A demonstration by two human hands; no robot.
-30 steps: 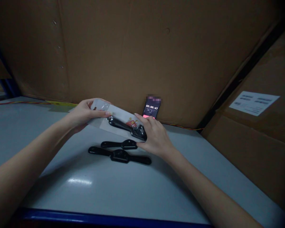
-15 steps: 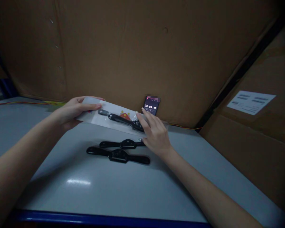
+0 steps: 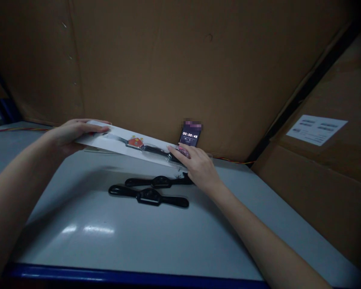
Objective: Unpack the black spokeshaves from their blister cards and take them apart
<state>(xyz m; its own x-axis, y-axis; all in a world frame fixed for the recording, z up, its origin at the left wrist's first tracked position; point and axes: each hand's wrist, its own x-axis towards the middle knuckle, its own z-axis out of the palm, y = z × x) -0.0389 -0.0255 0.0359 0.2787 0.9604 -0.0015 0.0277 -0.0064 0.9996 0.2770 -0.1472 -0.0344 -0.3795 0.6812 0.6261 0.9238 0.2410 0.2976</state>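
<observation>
My left hand [image 3: 67, 136] pinches the left end of a long white card [image 3: 117, 147] with a red and yellow printed mark. A black spokeshave [image 3: 155, 150] lies along the card, partly under clear plastic, its right part hidden by my fingers. My right hand [image 3: 201, 166] is closed around the right end, gripping a clear plastic sleeve [image 3: 209, 157] that shows past the knuckles. Below, on the table, rest two more black spokeshaves: a near one [image 3: 149, 196] and a farther one [image 3: 161, 182], whose right end is close under my right hand.
A phone [image 3: 190, 134] showing a timer leans against the cardboard wall [image 3: 156, 72] behind the grey table [image 3: 138, 241]. A labelled carton [image 3: 319, 168] stands on the right. Thin coloured wires [image 3: 18, 129] run along the back. A blue rail [image 3: 132, 277] edges the front.
My left hand has moved left, and the white card with its printed mark has shifted left with it. My right hand has stayed nearly in place. The two spokeshaves on the table have not moved.
</observation>
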